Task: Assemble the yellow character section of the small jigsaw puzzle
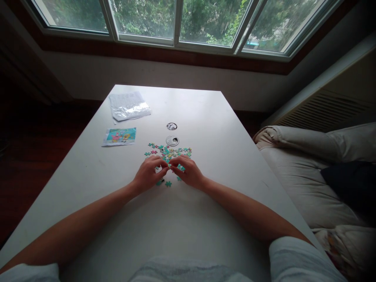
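Note:
Several small teal and pink puzzle pieces (169, 152) lie scattered on the white table (205, 117), just beyond my hands. My left hand (149, 172) rests on the table with its fingers curled and its fingertips pinched toward the middle. My right hand (188, 171) mirrors it, fingers bent, with its fingertips meeting those of the left over the near pieces. What the fingertips pinch is too small to make out. Two loose pieces (164, 183) lie on the table between my wrists.
A colourful picture card (120, 136) lies to the left of the pieces. A crinkled clear plastic bag (129, 105) lies further back on the left. Two round cable holes (172, 133) sit in the tabletop. A beige sofa (308, 164) stands at the right.

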A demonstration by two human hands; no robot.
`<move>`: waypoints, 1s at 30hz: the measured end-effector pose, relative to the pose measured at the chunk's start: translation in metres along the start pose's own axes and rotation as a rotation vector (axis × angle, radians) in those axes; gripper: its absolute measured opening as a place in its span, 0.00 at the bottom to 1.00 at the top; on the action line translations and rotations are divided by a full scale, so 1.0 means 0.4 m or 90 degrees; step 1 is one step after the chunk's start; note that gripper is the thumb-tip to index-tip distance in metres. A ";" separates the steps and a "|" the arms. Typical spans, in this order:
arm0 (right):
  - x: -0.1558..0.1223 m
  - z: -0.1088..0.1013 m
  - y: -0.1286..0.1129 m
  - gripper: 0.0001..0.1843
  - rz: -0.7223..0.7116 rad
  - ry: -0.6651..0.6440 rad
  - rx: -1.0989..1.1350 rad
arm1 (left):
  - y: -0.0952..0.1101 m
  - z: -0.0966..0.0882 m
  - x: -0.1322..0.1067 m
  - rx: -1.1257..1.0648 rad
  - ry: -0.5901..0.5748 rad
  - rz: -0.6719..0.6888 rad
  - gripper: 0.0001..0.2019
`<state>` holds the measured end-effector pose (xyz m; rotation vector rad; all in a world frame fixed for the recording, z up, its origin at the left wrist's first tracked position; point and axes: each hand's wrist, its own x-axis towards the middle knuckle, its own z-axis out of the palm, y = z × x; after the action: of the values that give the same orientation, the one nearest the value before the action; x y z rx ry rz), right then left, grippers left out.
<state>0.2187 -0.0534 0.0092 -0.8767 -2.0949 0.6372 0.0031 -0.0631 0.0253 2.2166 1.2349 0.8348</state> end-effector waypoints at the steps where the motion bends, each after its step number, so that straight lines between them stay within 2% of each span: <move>1: 0.000 0.002 0.000 0.07 0.008 0.004 0.003 | 0.002 -0.002 0.000 -0.009 0.005 -0.002 0.07; 9: 0.000 0.006 0.006 0.06 0.029 0.026 0.013 | 0.012 -0.010 0.000 -0.028 0.043 -0.011 0.07; 17: 0.007 0.008 0.009 0.11 0.008 0.014 -0.010 | 0.007 -0.008 -0.001 -0.028 0.043 -0.013 0.08; 30: 0.008 0.007 0.007 0.13 0.017 0.015 0.018 | 0.001 -0.007 -0.006 0.027 0.021 0.010 0.10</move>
<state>0.2158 -0.0497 0.0072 -0.8927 -2.0519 0.6665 0.0003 -0.0653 0.0270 2.2571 1.2628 0.8623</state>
